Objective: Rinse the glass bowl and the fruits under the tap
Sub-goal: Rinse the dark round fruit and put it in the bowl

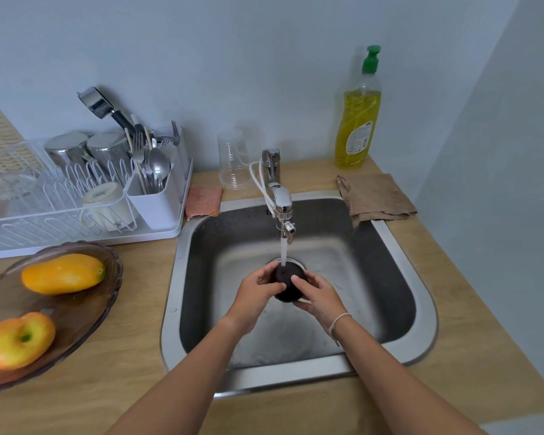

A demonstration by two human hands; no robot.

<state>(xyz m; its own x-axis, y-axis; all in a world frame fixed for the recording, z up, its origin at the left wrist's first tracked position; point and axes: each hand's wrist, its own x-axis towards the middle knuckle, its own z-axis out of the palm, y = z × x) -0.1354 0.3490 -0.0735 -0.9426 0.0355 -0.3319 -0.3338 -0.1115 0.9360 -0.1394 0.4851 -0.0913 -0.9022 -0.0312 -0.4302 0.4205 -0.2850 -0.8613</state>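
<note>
sink [399, 246]: brushed metal, dull grey, wet basin
tap [283, 205]: polished chrome, glossy
surface [132, 365]: pale wood grain, matt
glass bowl [85, 321]: brown-tinted glass, smooth, scalloped rim
mango [63, 273]: smooth, slightly shiny skin
dark fruit [288, 282]: matt, wet
cloth [376, 196]: brown fabric, creased
soap bottle [357, 120]: clear plastic
rack [19, 196]: white coated wire

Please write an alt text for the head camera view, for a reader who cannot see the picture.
Both hands, left and right, hold a dark round fruit under the running tap above a steel sink. On the counter to the left, a glass bowl holds a mango and an apple.
</note>
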